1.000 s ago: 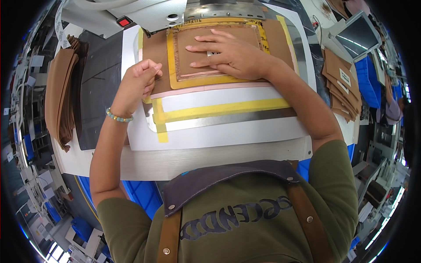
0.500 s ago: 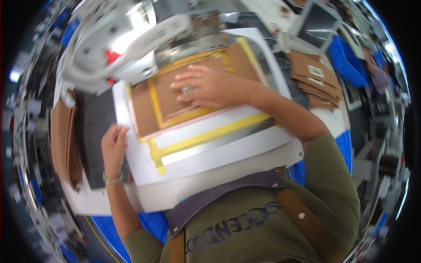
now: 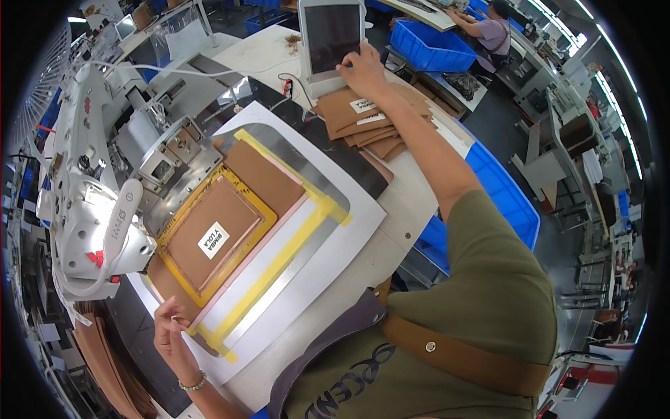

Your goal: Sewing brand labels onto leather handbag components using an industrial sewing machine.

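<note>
My right hand is raised at the right edge of a grey-framed screen, fingers bent and apart, holding nothing; whether a fingertip touches it is unclear. My left hand hovers by the lower left corner of the work sheet, thumb and fingers pinched together; anything between them is too small to see. Between the hands lies a brown panel with a white label, inside a yellow frame. Under it is a white sheet edged with yellow tape.
A white sewing machine stands at the left, its head beside the frame. Brown labelled pieces are piled below the screen. More brown pieces hang at the lower left. Blue bins and a person are farther off.
My right hand has left the brown panel and reached up to the screen, uncovering the white label. The view has swung to the right. My left hand stays near the sheet's left corner.
</note>
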The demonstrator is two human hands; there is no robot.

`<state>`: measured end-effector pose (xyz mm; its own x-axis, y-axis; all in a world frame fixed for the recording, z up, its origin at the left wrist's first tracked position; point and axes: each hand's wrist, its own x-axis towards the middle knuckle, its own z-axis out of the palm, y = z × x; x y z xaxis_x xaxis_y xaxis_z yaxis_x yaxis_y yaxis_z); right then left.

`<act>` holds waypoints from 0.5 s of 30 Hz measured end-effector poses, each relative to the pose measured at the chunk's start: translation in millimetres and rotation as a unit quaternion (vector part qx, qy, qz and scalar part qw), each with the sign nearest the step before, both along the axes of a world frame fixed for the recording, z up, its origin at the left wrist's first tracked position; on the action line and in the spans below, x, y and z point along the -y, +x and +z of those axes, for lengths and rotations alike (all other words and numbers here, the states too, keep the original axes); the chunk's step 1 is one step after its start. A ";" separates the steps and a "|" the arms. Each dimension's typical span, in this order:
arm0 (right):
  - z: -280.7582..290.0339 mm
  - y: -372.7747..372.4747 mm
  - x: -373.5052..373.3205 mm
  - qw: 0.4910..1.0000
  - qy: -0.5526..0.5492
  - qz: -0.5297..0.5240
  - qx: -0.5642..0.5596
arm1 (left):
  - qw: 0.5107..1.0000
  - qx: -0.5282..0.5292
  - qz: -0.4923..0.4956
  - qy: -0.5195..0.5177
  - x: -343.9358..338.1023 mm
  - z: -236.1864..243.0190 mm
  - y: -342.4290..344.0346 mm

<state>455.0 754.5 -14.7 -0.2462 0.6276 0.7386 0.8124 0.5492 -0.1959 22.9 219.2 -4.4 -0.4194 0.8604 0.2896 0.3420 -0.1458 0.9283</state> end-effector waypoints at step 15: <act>-17.1 3.2 36.4 0.979 -0.179 -0.055 0.076 | 0.985 0.121 0.123 0.010 4.9 -18.9 3.1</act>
<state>458.2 718.1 -31.8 -0.2521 0.8689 0.4259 0.8978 0.3743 -0.2322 26.0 214.3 -23.2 -0.6733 0.7193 0.1713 0.1388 -0.1046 0.9848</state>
